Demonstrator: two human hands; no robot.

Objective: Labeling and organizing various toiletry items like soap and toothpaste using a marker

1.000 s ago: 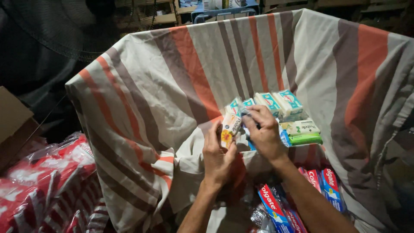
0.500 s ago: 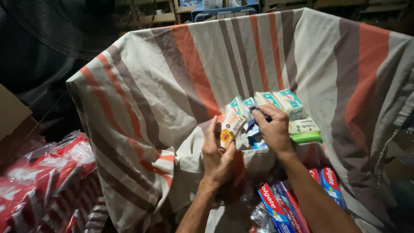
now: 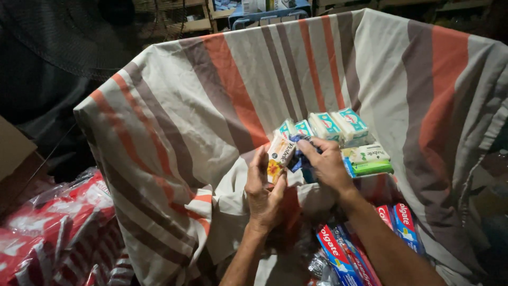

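My left hand grips a small white and orange packet with a flower print, held upright. My right hand is closed on a dark blue packet right beside it, fingers curled over the top. Both hands work inside a large striped fabric bag with orange, grey and cream bands. Just behind the hands stand several white and teal soap packs. A white and green box stack lies to the right of my right hand.
Red and blue toothpaste boxes lie at the bag's bottom near my right forearm. Red and white plastic-wrapped packs pile at lower left. A cardboard box edge shows at far left. Shelving and a blue crate stand behind.
My right hand has shifted slightly right and lower over the dark blue packet. My left hand keeps holding the flower-print packet in about the same place.
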